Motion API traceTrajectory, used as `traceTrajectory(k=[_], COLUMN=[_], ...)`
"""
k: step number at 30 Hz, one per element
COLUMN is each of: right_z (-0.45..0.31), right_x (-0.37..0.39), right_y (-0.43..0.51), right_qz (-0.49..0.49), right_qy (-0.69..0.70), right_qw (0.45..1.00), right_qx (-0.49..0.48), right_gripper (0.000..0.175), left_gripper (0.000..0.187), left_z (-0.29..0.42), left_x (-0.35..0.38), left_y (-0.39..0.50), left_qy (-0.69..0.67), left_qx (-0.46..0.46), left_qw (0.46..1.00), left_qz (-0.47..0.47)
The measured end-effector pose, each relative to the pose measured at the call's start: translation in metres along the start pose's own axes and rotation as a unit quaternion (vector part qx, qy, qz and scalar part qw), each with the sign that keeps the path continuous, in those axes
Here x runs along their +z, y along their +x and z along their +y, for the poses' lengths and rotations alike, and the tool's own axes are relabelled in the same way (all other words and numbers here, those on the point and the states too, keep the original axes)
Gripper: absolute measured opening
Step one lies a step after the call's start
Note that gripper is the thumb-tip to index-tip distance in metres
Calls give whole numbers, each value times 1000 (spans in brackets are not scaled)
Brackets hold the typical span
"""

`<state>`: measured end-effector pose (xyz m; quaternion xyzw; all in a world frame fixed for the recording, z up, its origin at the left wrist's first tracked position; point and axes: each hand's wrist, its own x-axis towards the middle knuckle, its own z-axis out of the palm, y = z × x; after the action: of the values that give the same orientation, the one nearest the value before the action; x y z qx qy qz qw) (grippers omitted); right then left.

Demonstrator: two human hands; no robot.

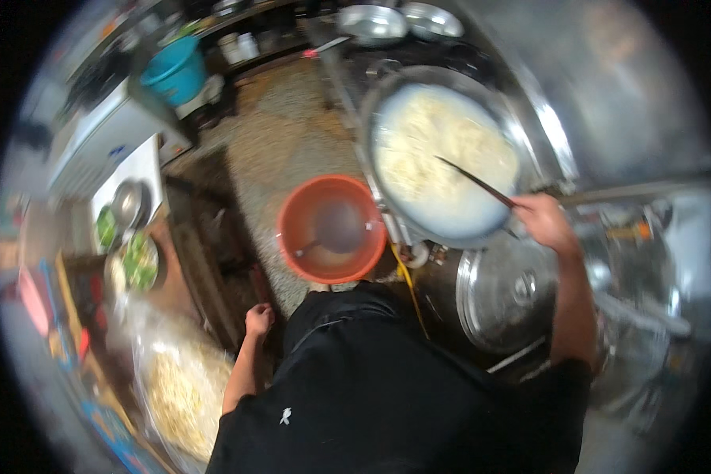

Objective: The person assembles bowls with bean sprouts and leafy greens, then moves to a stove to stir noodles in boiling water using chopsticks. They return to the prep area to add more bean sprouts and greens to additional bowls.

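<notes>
My right hand [542,220] grips a pair of dark chopsticks [477,181], whose tips reach into a large wok [372,127]. Pale noodles [426,142] lie in cloudy, whitish liquid in the wok. My left hand [259,320] hangs low at my left side, its fingers curled; nothing shows in it. An orange plastic tub [284,252] with murky water and what looks like a ladle or pan stands on the floor before me, left of the wok.
Two metal bowls [372,25] sit beyond the wok. A lidded steel pot [497,296] stands at the right, near a yellow hose [407,278]. To the left are a bowl of leafy greens [139,260], a plastic bag of noodles or sprouts [183,391] and a turquoise bucket [176,71].
</notes>
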<state>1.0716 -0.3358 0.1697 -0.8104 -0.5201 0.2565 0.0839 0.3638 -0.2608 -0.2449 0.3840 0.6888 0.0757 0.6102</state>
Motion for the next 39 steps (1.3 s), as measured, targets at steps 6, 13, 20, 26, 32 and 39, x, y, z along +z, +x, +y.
traceTrajectory(k=[6, 13, 20, 26, 32, 39], right_z=[2, 34, 73, 109, 89, 34], right_x=[71, -9, -27, 13, 39, 62], right_y=[0, -29, 2, 51, 44, 14], right_qz=[-36, -57, 161, 101, 13, -56], right_qy=[-65, -49, -153, -182, -143, -134], right_qw=[993, 978, 954, 950, 973, 980], right_qx=[87, 195, 203, 234, 183, 135], right_gripper=[29, 29, 29, 31, 28, 31], left_gripper=[20, 20, 22, 23, 24, 21], left_z=[21, 31, 50, 42, 30, 34], left_x=[-8, 3, 30, 29, 30, 34], left_y=[-2, 5, -8, -14, -31, -39], left_qy=[21, 0, 10, -9, 27, 66], left_qx=[-43, -41, -11, -15, -36, -37], left_qw=[999, 999, 999, 999, 999, 997], left_qz=[-21, -15, -52, -42, -18, -16])
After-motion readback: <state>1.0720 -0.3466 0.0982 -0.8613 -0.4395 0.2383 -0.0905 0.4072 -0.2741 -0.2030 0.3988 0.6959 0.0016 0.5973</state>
